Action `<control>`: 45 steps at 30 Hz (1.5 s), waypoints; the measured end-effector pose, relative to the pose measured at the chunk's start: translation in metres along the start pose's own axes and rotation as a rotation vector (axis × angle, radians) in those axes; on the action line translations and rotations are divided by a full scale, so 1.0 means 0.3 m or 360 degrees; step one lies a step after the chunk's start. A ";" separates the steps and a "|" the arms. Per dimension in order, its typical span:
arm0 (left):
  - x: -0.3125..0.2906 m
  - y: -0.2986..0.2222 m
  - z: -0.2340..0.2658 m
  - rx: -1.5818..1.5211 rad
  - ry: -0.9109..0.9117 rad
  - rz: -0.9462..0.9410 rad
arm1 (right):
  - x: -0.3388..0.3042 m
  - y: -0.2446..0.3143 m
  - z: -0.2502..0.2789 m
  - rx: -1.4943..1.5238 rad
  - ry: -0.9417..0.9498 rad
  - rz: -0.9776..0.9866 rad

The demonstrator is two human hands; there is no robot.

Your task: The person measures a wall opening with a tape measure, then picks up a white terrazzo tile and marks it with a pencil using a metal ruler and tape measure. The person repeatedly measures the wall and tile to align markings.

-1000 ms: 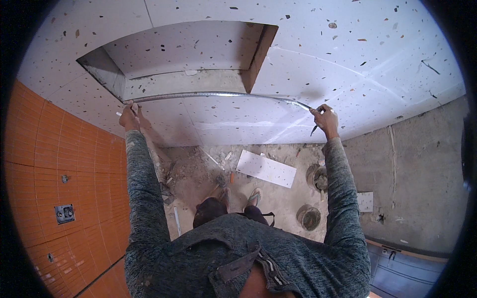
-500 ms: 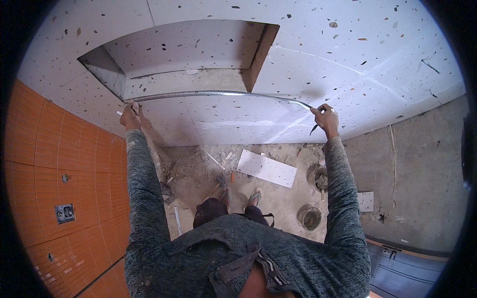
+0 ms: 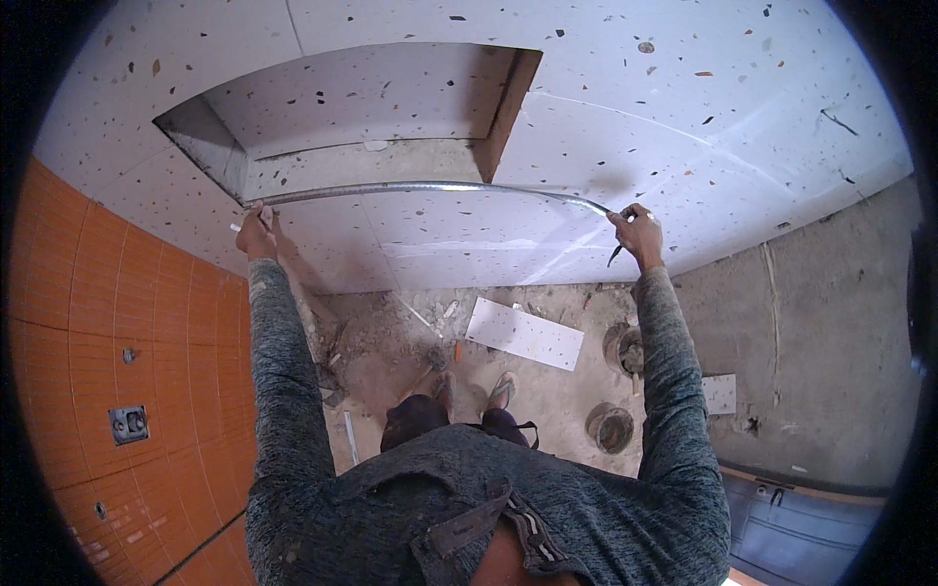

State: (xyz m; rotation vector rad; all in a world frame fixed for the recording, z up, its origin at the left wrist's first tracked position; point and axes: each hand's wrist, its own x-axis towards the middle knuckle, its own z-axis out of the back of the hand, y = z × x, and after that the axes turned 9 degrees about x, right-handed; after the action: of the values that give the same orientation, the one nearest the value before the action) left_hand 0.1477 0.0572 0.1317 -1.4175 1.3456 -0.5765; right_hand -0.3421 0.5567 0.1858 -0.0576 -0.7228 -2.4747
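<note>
A thin silvery tape measure stretches between my two hands along the lower edge of a recessed niche in the speckled white tiled wall. My left hand pinches one end at the niche's lower left corner. A short white stick, its kind unclear, pokes out from that hand. Right of the niche, my right hand is closed on the tape's other end, where the strip twists and bends down. A dark strap-like piece hangs below those fingers; the rest is hidden in the grip.
On the dusty floor lie a cut speckled tile and debris. Two buckets stand at right, one holding grey material. An orange tiled wall with an electrical box is at left, a bare cement wall at right.
Almost nothing differs. The view has shifted slightly, and both hands keep their hold on the tape measure along the niche edge.
</note>
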 end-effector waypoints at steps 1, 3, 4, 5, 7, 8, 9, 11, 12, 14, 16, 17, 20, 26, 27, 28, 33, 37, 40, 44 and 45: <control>0.001 0.000 0.006 0.0006 0.0047 -0.0004 | -0.001 0.007 0.006 0.0024 0.0022 -0.0017; -0.002 0.001 0.015 0.0023 0.0072 -0.0032 | -0.004 0.021 0.022 -0.0002 0.0115 -0.0077; -0.003 0.000 0.019 0.0036 0.0049 -0.0055 | -0.007 0.027 0.030 -0.0016 0.0163 -0.0111; -0.006 0.003 0.020 0.0052 0.0026 -0.0076 | -0.011 0.033 0.035 -0.0002 0.0170 -0.0133; -0.001 0.005 0.029 -0.0023 0.0235 -0.0113 | -0.018 0.040 0.040 0.0049 0.0191 -0.0174; 0.005 0.010 0.033 -0.0020 0.0263 -0.0120 | -0.021 0.039 0.040 0.0051 0.0186 -0.0182; 0.016 0.017 0.035 -0.0051 0.0312 -0.0119 | -0.024 0.037 0.038 0.0025 0.0158 -0.0139; 0.050 0.032 0.045 -0.0020 0.0291 -0.0117 | -0.030 0.020 0.035 -0.0009 0.0111 -0.0074; 0.067 0.043 0.058 -0.0061 0.0337 -0.0104 | -0.036 0.010 0.029 -0.0078 0.0009 -0.0044; 0.100 0.049 0.101 -0.0107 0.0498 -0.0119 | -0.049 -0.036 0.051 0.0102 0.0127 -0.0075; 0.106 0.043 0.154 -0.0142 0.0877 0.0023 | -0.074 -0.103 0.088 0.0282 0.0233 -0.0129; 0.085 0.066 0.170 -0.0101 0.0778 0.0085 | -0.092 -0.146 0.104 0.0261 0.0209 -0.0165; -0.060 0.158 0.223 0.0114 0.0574 -0.0098 | -0.171 -0.332 0.156 0.0489 0.0398 -0.0199; -0.381 0.576 0.308 0.0226 0.0480 0.0219 | -0.411 -0.876 -0.030 0.0497 0.0658 -0.0287; -0.397 0.668 0.328 0.0456 0.0621 0.0142 | -0.473 -0.977 -0.064 0.0462 0.0721 -0.0411; -0.433 0.805 0.368 0.0682 0.0667 0.0099 | -0.535 -1.077 -0.108 0.0452 0.0781 -0.0478; -0.488 1.621 0.473 0.1801 0.0982 -0.0389 | -0.816 -1.575 -0.459 0.0732 0.0743 -0.0819; -0.593 2.291 0.588 0.1745 0.1366 -0.0597 | -1.007 -1.966 -0.846 0.0585 0.0679 -0.0819; -0.683 2.716 0.684 0.1385 0.1129 -0.0014 | -1.116 -2.212 -1.144 0.0547 0.0682 -0.0908; -0.613 3.133 0.782 0.1122 0.0944 0.0875 | -1.241 -2.418 -1.506 0.0475 0.0566 -0.0928; -0.623 3.226 0.801 0.0903 0.0703 0.0911 | -1.261 -2.461 -1.580 0.0477 0.0526 -0.0980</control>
State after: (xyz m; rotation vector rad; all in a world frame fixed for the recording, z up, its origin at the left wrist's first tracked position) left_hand -0.0892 0.4895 -0.7551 -0.4227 1.6679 -0.8216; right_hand -0.3568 1.0224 -0.6484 0.7732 -1.0700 -2.7900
